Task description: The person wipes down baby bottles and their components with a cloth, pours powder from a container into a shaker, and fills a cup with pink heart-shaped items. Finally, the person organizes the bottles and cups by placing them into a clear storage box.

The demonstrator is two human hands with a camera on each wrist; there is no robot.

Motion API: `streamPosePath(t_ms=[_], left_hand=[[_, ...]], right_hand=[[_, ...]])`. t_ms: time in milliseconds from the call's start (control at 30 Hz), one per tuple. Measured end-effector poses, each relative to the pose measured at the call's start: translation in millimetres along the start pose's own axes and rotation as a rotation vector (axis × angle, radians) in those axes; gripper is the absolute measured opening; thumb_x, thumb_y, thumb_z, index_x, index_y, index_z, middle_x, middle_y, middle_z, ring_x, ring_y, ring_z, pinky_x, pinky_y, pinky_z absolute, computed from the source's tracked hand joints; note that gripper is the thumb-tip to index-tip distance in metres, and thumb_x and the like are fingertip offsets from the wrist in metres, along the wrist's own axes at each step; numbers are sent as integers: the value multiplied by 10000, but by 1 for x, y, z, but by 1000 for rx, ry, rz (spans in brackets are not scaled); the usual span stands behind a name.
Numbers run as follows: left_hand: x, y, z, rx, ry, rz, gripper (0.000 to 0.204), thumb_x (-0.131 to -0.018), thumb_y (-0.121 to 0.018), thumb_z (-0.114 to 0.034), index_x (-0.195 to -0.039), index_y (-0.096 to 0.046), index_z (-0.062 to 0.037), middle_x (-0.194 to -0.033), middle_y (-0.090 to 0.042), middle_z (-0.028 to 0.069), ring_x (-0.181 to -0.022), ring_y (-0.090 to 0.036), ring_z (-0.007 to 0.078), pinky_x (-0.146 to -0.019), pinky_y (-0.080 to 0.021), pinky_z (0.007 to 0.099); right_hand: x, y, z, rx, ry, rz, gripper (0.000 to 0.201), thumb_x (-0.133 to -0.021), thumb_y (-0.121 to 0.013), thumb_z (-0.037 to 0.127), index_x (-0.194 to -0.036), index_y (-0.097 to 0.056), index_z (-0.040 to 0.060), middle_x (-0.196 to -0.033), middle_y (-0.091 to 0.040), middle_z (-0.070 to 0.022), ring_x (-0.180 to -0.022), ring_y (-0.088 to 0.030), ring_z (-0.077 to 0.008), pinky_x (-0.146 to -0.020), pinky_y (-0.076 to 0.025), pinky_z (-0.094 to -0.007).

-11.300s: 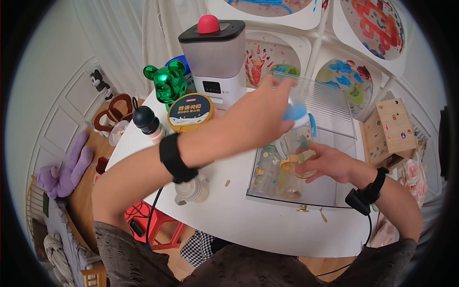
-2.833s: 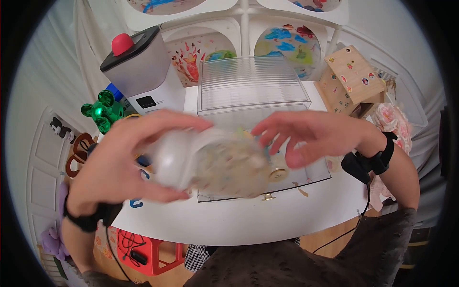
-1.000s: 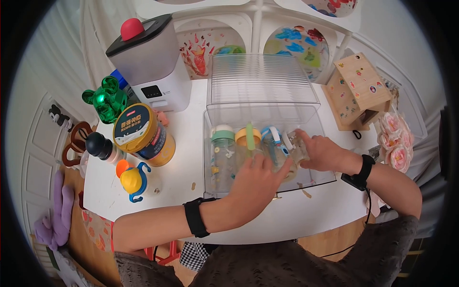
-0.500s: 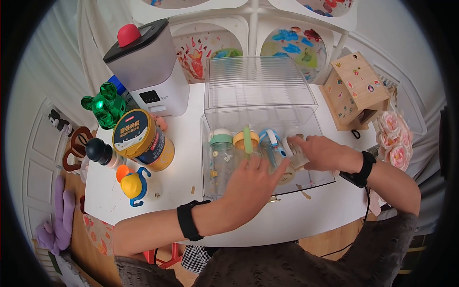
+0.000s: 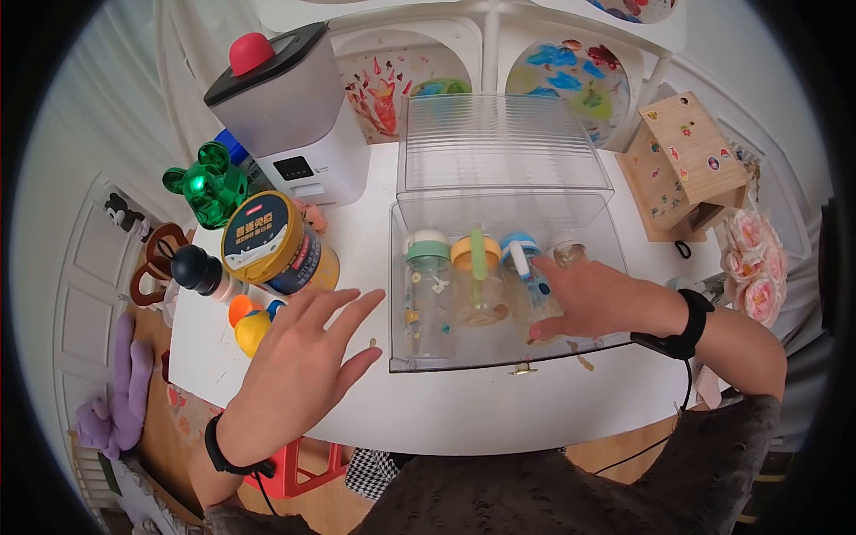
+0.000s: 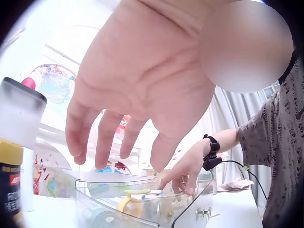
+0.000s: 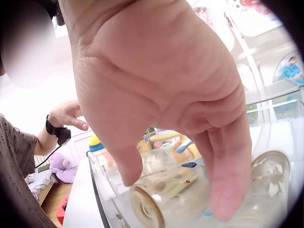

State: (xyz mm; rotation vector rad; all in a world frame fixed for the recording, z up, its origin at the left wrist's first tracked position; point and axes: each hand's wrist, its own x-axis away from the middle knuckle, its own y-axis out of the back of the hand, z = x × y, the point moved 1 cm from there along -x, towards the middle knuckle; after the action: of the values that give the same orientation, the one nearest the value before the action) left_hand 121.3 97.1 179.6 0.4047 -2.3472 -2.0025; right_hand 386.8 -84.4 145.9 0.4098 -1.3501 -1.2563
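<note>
My left hand point(image 5: 308, 357) hovers over the table with fingers spread, holding nothing. Partly hidden behind it is a sippy cup with a yellow cap point(image 5: 253, 333). My right hand point(image 5: 593, 299) reaches into a clear plastic box point(image 5: 419, 364), thumb and index finger extended over the clear bottles lying there. Closest to it is a bottle with a blue collar and white strap point(image 5: 520, 251). Left of that lie a bottle with a yellow collar and green strap point(image 5: 479, 308) and one with a green collar point(image 5: 429, 299). Another clear bottle point(image 5: 568, 252) is mostly hidden behind my right hand.
The box's ribbed lid point(image 5: 504, 143) stands raised behind it. Left of the box are a yellow tin point(image 5: 285, 254), a dark-capped bottle point(image 5: 196, 270), a shiny green bear figure point(image 5: 214, 187) and a tall dispenser point(image 5: 303, 125). A wooden house point(image 5: 682, 169) and pink flowers point(image 5: 753, 267) stand right.
My left hand has left the box and moved left over the table. My right hand has shifted onto the bottles from the rightmost one. Earlier, my left hand held a white-capped bottle.
</note>
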Motion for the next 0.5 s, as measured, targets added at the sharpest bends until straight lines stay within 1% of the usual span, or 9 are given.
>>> streamPosePath(t_ms=[67,100,133,200,267,333,400,467,500], left_hand=[[2,-8,0,45,-21,32,549,-842,-775,-192,-1352,-591,-103,-1214,-635,122,-1135,-588,325,-966,-498,421],[3,-12,-1,92,-42,64,547,-846,-771,-195,-1353,-588,-99,-1216,-634,118,-1143,-583,325,-971,-497,423],[3,-16,-2,92,-39,64,547,-846,-771,-195,-1353,-588,-99,-1216,-634,118,-1143,-583,325,-971,-497,423],[-1,-24,-10,136,-129,122,537,-859,-758,-210,-1354,-582,-96,-1228,-629,117,-1159,-578,331,-981,-496,423],[-6,-31,-15,135,-163,119,526,-875,-743,-221,-1356,-576,-89,-1238,-621,134,-1165,-578,343,-988,-494,426],[-14,-35,-21,112,-213,103,523,-875,-762,-254,-1352,-596,-115,-1240,-627,123,-1150,-594,318,-955,-515,411],[-21,-40,-25,121,-235,109,535,-880,-757,-254,-1368,-583,-120,-1248,-623,124,-1151,-591,317,-965,-509,410],[-28,-41,-28,132,-254,114,547,-884,-752,-253,-1384,-569,-126,-1255,-619,124,-1153,-589,317,-975,-503,408],[-32,-41,-29,122,-262,136,557,-888,-748,-252,-1395,-556,-127,-1266,-614,130,-1162,-585,317,-987,-496,408]], right_hand=[[-9,-13,-4,51,-4,60,910,-865,-764,482,-1403,-357,-128,-757,-667,-264,-741,-686,-446,-708,-555,-472],[-11,-19,-5,51,-3,61,910,-865,-764,482,-1403,-357,-128,-757,-667,-264,-741,-686,-446,-708,-555,-472],[-14,-23,-6,63,0,22,911,-863,-768,466,-1403,-345,-133,-743,-661,-271,-734,-683,-453,-700,-552,-480],[-18,-27,-8,75,1,-18,912,-861,-772,450,-1404,-333,-137,-729,-655,-278,-728,-679,-461,-691,-549,-487],[-19,-26,-8,53,13,-39,862,-866,-771,409,-1385,-353,-138,-726,-658,-272,-731,-677,-459,-674,-544,-492],[-19,-25,-9,36,2,-36,827,-871,-764,385,-1378,-363,-132,-735,-662,-271,-736,-679,-456,-678,-544,-495],[-17,-21,-10,19,-7,-34,793,-876,-757,360,-1372,-373,-125,-743,-666,-271,-742,-681,-453,-682,-544,-499],[-11,-12,-9,54,-60,-20,715,-857,-764,293,-1361,-430,-88,-780,-684,-255,-771,-688,-438,-722,-550,-501],[-10,-10,-14,55,-62,-21,715,-857,-764,293,-1361,-430,-88,-780,-684,-255,-771,-688,-438,-722,-550,-501]])
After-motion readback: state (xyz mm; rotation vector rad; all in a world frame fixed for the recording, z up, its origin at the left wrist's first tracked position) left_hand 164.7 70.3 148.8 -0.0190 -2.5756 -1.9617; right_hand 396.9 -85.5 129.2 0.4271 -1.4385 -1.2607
